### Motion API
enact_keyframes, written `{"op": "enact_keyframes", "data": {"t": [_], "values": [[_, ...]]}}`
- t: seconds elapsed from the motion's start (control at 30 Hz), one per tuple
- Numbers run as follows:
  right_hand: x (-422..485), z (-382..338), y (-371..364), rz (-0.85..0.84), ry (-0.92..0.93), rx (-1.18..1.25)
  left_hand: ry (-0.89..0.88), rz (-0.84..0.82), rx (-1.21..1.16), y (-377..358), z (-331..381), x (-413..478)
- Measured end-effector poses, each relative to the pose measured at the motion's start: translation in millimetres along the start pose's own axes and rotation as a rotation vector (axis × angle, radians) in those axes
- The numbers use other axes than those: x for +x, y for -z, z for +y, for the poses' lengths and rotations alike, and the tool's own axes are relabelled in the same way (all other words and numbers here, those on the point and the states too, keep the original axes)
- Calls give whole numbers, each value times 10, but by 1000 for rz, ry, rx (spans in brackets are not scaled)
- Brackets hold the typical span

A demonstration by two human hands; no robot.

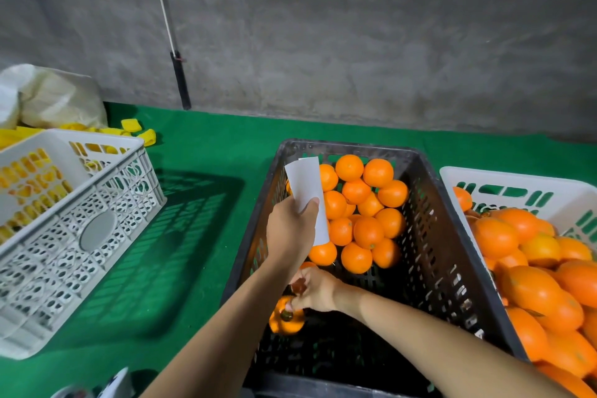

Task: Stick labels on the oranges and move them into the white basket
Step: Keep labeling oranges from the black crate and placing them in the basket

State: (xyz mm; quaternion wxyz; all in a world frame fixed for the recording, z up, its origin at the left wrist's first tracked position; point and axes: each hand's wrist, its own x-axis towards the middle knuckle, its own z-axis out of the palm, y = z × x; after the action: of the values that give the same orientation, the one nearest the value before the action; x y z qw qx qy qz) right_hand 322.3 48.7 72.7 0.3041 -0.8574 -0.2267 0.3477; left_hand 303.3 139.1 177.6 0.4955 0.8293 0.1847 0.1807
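Oranges [361, 203] sit piled in the black crate [436, 236]. Left hand [292, 229] pinches the label strip [307, 191]; right hand [315, 289] fingers press a sticker onto one orange [286, 317]. Sticker could wrinkle or miss if that orange rolls.

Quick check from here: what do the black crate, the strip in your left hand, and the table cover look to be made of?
Black crate: rigid moulded plastic, matte, with slotted walls. Strip held in the left hand: probably glossy white label-backing paper; it curls slightly. Table cover: green felt-like cloth, dull and without shine, though the weave is too fine to confirm.
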Motion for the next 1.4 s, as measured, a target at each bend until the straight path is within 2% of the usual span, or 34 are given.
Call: {"op": "enact_keyframes", "data": {"t": [0.1, 0.2, 0.4, 0.63, 0.7, 0.77, 0.9, 1.03, 1.1, 1.2, 1.4], "values": [[-44, -35, 22, -142, 55, -256, -5, 2, 4, 5, -7, -13], [-71, -21, -24, -209, 96, -472, 3, -17, 2, 5, -20, -24], [-65, 28, -41, -356, 67, -648, 35, -29, 18, 20, -35, -36], [-113, -58, 11, -194, 153, -715, 17, -24, 60, 27, -55, -84], [-151, -82, 125, -107, 191, -667, -7, -1, 47, 39, -37, -110], [-208, -85, 253, -13, 186, -562, -25, 38, 7, 57, -16, -120], [-369, -88, 535, 215, 17, -189, -32, 122, -92, 60, -17, -125], [-585, -181, 811, 538, -70, 446, 19, 210, -195, 66, -32, -123], [-687, -213, 940, 628, -121, 810, 21, 245, -214, 111, -23, -123], [-866, -193, 1138, 696, -11, 1307, 8, 223, -190, 114, -19, -139], [-1100, 29, 1473, 897, 358, 1826, -82, 85, -100, 95, -28, -225]]}}
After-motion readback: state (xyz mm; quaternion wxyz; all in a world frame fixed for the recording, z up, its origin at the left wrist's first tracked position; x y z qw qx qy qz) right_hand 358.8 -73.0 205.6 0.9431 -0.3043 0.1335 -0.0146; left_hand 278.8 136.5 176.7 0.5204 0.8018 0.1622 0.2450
